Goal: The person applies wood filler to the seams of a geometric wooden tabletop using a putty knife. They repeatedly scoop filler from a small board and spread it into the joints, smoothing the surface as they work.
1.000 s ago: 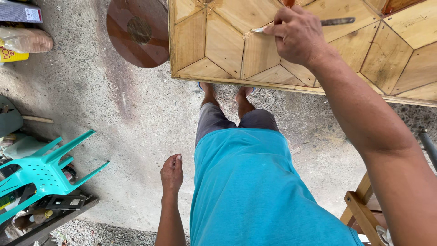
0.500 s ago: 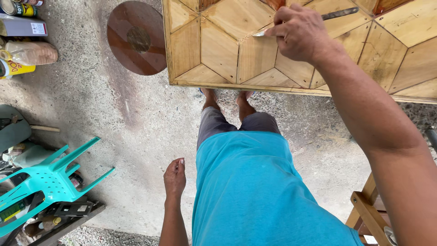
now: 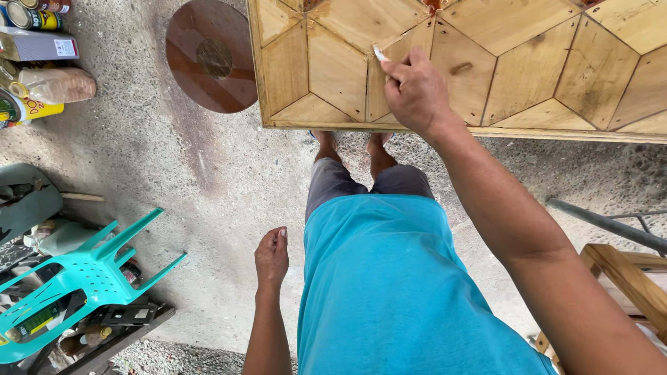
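On wooden panel, scraper in right hand

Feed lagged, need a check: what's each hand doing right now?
Left hand: loosely curled, empty, hanging at the side.
Right hand: closed on a small pale tool against the wooden panel.

Round disc left of wooden panel
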Tool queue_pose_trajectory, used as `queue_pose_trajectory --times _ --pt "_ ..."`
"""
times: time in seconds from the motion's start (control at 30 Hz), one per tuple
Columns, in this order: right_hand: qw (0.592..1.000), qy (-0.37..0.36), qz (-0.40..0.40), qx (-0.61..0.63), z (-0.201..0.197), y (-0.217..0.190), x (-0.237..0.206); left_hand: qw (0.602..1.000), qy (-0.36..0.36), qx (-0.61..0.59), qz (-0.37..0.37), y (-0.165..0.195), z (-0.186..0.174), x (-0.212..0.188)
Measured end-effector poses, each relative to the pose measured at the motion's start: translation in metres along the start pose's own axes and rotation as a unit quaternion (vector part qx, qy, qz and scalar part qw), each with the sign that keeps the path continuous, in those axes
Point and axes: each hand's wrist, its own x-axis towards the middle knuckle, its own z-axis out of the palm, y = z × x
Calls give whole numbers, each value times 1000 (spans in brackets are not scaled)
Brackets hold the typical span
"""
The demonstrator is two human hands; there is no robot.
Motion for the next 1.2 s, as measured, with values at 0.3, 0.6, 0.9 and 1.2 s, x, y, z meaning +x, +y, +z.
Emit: queue_pose_trajectory --times 0.3,0.6,0.9,1.2 --pt "993 13 -79 -82 -5 2 6 997 -24 -11 -71 7 -6 -3" --pt "999 29 -33 -30 4 3 -3 998 -15 -32 -60 -16 1 -13" --pt "998 42 34 44 -7 11 -7 995 -3 -71 -65 -16 1 -11" --pt "997 -7 34 74 11 2 -14 998 -22 -21 -58 -8 3 -11"
